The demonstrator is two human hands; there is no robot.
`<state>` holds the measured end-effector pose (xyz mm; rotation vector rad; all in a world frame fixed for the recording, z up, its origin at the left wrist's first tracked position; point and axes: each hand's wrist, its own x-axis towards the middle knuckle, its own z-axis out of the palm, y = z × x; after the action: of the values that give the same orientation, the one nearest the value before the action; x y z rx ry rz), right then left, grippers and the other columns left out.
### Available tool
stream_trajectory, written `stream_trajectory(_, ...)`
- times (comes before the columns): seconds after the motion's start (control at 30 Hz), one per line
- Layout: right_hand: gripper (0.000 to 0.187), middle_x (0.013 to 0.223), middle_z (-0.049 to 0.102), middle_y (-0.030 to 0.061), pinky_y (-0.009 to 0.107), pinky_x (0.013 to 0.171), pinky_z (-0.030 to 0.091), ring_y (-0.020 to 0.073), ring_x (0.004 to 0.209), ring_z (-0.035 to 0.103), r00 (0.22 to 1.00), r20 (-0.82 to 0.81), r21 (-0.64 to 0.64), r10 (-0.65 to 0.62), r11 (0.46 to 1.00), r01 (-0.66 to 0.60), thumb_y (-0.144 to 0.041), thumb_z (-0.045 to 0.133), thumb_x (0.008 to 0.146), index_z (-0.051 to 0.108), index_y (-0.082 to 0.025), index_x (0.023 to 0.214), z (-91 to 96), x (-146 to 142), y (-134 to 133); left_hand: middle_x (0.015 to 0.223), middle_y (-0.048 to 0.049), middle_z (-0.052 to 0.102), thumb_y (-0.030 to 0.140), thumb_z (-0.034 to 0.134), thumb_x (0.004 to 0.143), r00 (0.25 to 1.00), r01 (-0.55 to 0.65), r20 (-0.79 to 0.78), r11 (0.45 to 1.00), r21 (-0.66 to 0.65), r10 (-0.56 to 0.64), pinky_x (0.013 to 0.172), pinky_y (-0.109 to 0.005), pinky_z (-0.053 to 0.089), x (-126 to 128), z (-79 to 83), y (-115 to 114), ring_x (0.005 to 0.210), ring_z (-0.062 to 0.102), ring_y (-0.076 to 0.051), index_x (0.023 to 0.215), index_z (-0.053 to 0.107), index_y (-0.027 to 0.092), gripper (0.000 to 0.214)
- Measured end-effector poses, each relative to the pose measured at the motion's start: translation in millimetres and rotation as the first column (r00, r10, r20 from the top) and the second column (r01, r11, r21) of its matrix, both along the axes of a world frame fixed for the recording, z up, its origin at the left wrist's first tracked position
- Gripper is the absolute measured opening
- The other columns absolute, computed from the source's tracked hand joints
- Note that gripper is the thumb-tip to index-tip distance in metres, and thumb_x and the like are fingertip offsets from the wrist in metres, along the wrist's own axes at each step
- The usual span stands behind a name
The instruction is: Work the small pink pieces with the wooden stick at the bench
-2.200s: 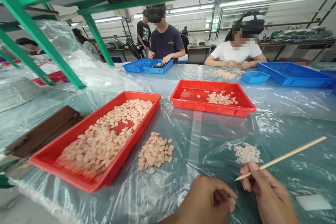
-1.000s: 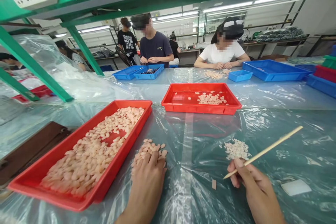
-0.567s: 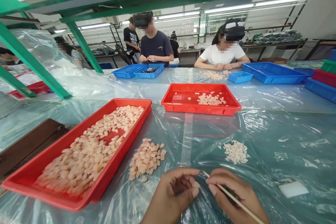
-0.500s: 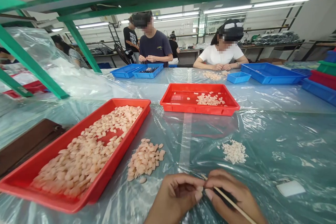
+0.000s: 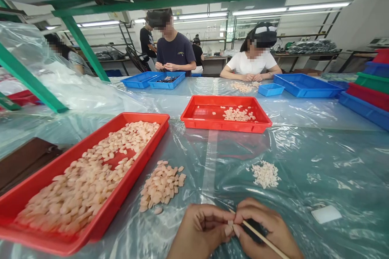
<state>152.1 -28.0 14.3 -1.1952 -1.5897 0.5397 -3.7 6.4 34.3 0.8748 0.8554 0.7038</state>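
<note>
Left hand [image 5: 202, 230] pinches a small pink piece [image 5: 230, 223] at its fingertips, touching right hand [image 5: 267, 234]. Right hand grips a thin stick [image 5: 261, 238], tip at the piece. Pink pile [image 5: 160, 186] just ahead-left of left hand; red tray [image 5: 100, 222] further left; white pile [image 5: 265, 174] ahead of right hand.

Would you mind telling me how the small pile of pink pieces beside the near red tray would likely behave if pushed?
The pile of pink pieces is loose, so it would probably scatter rather than move as one. The pieces look small and thin, likely light. The plastic sheet under them looks glossy, so they may slide easily.
</note>
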Motion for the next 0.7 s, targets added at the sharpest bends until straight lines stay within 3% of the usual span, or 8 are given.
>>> stream_trajectory(0.13,0.017,0.061,0.06,-0.002,0.019,0.05,0.048,0.0122,0.051,0.06,0.998,0.022,0.032,-0.056,0.998,0.055,-0.005,0.058,0.06,0.059,-0.022,0.061,-1.4,-2,1,0.062,-0.002,0.072,0.033,0.087,0.058,1.0,0.014,0.015,0.998,0.057,-0.014,0.06,-0.018,0.047,0,-3.1,-1,0.058,0.063,-0.01,0.068,0.075,0.014,0.024)
stream_trajectory(0.3,0.015,0.059,0.059,-0.0022,0.018,0.048,0.045,0.0121,0.051,0.059,0.994,0.057,0.042,-0.091,0.995,0.088,-0.009,0.055,0.062,0.057,-0.023,0.058,-0.9,-7,0,0.064,-0.0033,0.071,0.033,0.085,0.06,0.999,0.026,0.017,0.996,0.088,-0.028,0.061,-0.019,0.047,-2,-4.1,1,0.06,0.062,-0.011,0.07,0.074,0.013,0.025)
stream_trajectory(0.47,0.014,0.062,0.059,-0.0008,0.022,0.052,0.045,0.0138,0.054,0.058,0.977,0.133,0.009,-0.164,0.986,0.165,-0.014,0.053,0.07,0.055,-0.024,0.061,12.3,10,2,0.066,-0.0045,0.069,0.036,0.081,0.064,0.992,-0.072,-0.091,0.981,0.178,0.089,0.061,-0.022,0.049,-8,-2.2,4,0.063,0.062,-0.014,0.075,0.073,0.014,0.026)
stream_trajectory(0.53,0.014,0.067,0.06,0.0003,0.024,0.055,0.043,0.016,0.059,0.059,0.947,0.199,-0.017,-0.253,0.965,0.262,-0.016,0.052,0.076,0.055,-0.024,0.064,18.2,25,5,0.068,-0.0048,0.07,0.03,0.077,0.069,0.976,-0.042,-0.186,0.94,0.339,0.111,0.063,-0.022,0.049,-9,-2.4,2,0.065,0.062,-0.015,0.078,0.074,0.016,0.017)
stream_trajectory(0.6,0.011,0.072,0.062,0.0019,0.028,0.06,0.043,0.0194,0.064,0.06,0.899,0.277,-0.041,-0.339,0.931,0.364,-0.021,0.055,0.078,0.058,-0.024,0.068,21.0,43,9,0.07,-0.0047,0.07,0.02,0.07,0.071,0.951,0.078,-0.295,0.853,0.517,0.092,0.061,-0.021,0.048,-9,-4.2,-1,0.063,0.061,-0.015,0.083,0.075,0.018,0.013)
stream_trajectory(0.7,0.01,0.078,0.064,0.0059,0.032,0.058,0.042,0.0244,0.067,0.06,0.84,0.33,-0.056,-0.431,0.879,0.473,-0.03,0.056,0.08,0.062,-0.024,0.075,18.4,63,12,0.073,-0.0048,0.07,0.01,0.062,0.068,0.882,0.276,-0.466,0.727,0.628,0.068,0.058,-0.019,0.047,-9,-9.4,-4,0.059,0.061,-0.014,0.089,0.074,0.018,0.025)
